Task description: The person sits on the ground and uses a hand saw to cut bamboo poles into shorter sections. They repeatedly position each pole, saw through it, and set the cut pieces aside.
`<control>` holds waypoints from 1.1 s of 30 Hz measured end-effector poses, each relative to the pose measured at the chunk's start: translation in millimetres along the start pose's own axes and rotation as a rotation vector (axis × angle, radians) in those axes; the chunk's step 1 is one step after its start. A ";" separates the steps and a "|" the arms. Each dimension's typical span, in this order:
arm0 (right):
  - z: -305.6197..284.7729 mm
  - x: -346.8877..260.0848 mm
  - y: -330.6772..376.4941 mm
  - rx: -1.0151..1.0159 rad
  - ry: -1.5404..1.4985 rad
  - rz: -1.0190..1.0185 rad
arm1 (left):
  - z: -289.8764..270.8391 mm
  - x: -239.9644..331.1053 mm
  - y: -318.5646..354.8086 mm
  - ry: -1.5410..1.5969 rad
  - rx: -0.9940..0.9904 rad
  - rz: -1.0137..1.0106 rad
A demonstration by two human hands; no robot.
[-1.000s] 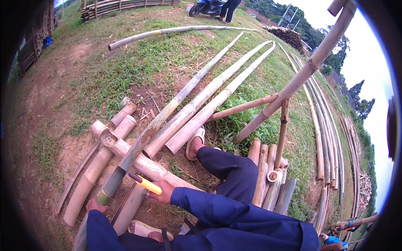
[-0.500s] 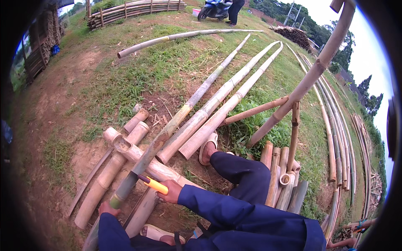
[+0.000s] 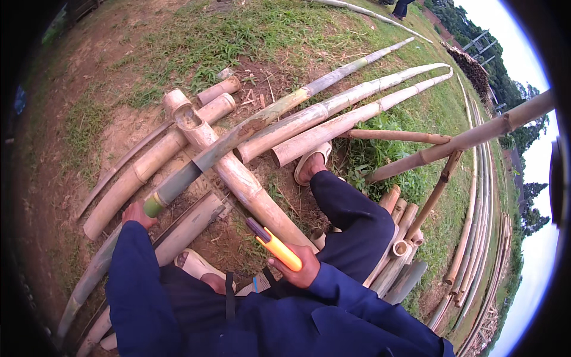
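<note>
My right hand (image 3: 300, 266) grips the orange handle of a tool (image 3: 275, 247) whose dark tip points up and left over the dirt. My left hand (image 3: 138, 213) holds the cut green end of a long bamboo pole (image 3: 250, 128) that runs away to the upper right. That pole lies across a thick pale bamboo log (image 3: 238, 178) slanting between my legs. My right foot in a sandal (image 3: 310, 166) rests beside the log, and my left sandal (image 3: 199, 268) shows lower down.
Short bamboo sections (image 3: 148, 166) lie on the dirt to the left. Two more long poles (image 3: 357, 113) stretch to the upper right. Cut bamboo tubes (image 3: 401, 250) are stacked at my right, under a slanted bamboo frame (image 3: 464, 140). Grass covers the far ground.
The view has tipped down and closer to the ground. My left hand now shows on the green pole's end, and my right hand with the orange tool sits lower and nearer my body.
</note>
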State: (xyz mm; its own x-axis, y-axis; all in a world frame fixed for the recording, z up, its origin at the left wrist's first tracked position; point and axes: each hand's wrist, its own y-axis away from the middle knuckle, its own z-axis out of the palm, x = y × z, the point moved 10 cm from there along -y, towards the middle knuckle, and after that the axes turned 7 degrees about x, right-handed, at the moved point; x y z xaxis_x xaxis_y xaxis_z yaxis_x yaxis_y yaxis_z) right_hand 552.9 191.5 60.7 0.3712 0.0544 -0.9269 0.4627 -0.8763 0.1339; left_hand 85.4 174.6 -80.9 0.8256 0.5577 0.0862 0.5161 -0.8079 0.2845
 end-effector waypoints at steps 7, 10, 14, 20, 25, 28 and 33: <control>30.0 37.5 -32.1 0.029 -0.029 0.083 | 5.0 2.6 8.8 0.023 -0.027 -0.031; 67.6 20.1 -138.7 0.093 -0.051 -0.112 | -7.7 22.3 -4.1 0.012 -0.052 -0.013; 62.6 33.8 -126.8 0.028 -0.086 -0.040 | -5.8 17.4 -1.2 0.034 -0.051 -0.006; -6.7 -0.2 23.9 0.021 0.034 0.062 | 0.0 8.8 8.6 0.032 -0.055 -0.022; 50.0 32.9 -85.9 0.008 0.049 0.006 | -1.4 19.0 -0.7 0.058 -0.068 -0.001; 80.6 36.9 -162.9 -0.060 -0.007 0.000 | -3.2 23.8 -5.7 0.042 -0.054 0.001; 41.4 26.9 -72.4 -0.015 -0.005 -0.004 | -5.2 13.7 -3.4 0.056 -0.023 0.012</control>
State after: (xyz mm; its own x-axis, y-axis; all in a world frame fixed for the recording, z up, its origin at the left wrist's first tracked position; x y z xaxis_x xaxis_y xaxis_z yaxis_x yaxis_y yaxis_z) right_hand 496.1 236.6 11.6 0.3655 0.0553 -0.9292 0.4762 -0.8688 0.1357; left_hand 93.8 186.0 -75.7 0.8173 0.5581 0.1430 0.5001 -0.8105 0.3050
